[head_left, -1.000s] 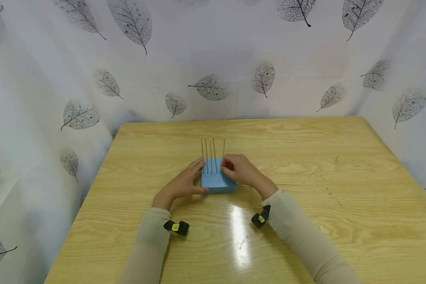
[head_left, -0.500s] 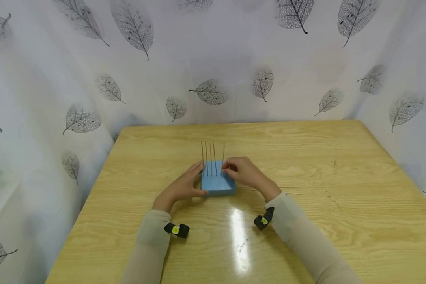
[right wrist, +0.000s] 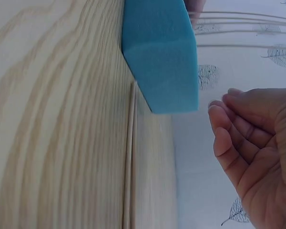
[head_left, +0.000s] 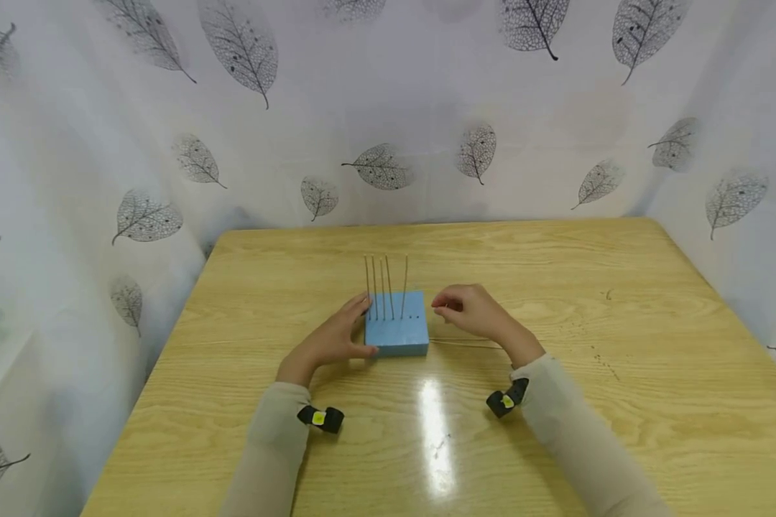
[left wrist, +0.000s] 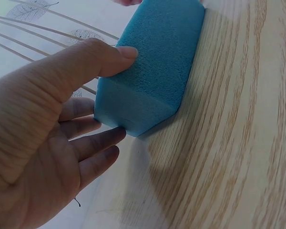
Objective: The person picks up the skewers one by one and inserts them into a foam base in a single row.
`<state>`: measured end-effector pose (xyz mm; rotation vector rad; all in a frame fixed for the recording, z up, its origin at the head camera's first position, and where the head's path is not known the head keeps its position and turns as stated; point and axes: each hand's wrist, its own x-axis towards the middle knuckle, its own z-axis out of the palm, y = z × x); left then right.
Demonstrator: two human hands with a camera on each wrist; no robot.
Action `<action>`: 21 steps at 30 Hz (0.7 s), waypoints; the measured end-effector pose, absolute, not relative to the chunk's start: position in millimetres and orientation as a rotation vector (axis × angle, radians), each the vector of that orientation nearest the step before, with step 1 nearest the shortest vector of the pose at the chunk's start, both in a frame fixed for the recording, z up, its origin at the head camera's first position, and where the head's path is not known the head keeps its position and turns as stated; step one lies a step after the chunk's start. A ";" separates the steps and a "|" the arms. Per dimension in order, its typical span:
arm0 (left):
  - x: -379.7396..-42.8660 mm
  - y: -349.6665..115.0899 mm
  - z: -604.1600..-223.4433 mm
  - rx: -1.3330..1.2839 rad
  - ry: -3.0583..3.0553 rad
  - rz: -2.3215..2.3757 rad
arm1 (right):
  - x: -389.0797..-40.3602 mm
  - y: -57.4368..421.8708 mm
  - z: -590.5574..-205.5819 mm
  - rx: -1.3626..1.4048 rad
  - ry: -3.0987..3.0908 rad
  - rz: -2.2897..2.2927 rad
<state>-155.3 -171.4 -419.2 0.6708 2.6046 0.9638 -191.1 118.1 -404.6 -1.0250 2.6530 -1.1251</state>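
Five thin sticks (head_left: 390,287) stand in a row in the blue block (head_left: 397,332), the rightmost leaning a little, and I judge that one likeliest to be knocked if my fingers brush it on the way to the two small dark holes (head_left: 417,317) beside it. The block could also slide or twist on the smooth counter (head_left: 621,273) if I press from above and my other hand slackens. My left hand (head_left: 333,336) grasps it at its left end, thumb on the near face, fingers against the end and round towards the far side. My right hand (head_left: 481,314) is just off its right side, apart from it, fingers loosely curled and thumb near the index tip, holding nothing that I can see. Loose sticks (right wrist: 127,191) lie on the counter beside the block, below that hand; rolling seems a risk should I fumble them.
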 end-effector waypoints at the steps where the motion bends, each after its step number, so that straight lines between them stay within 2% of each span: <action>1: -155.1 -171.4 -419.6 0.672 2.608 0.958 | -191.0 121.8 -405.3 -1.011 2.651 -1.118; 21: -156.8 -171.2 -421.4 0.650 2.586 0.976 | -177.2 188.8 -409.8 -0.770 2.702 -1.123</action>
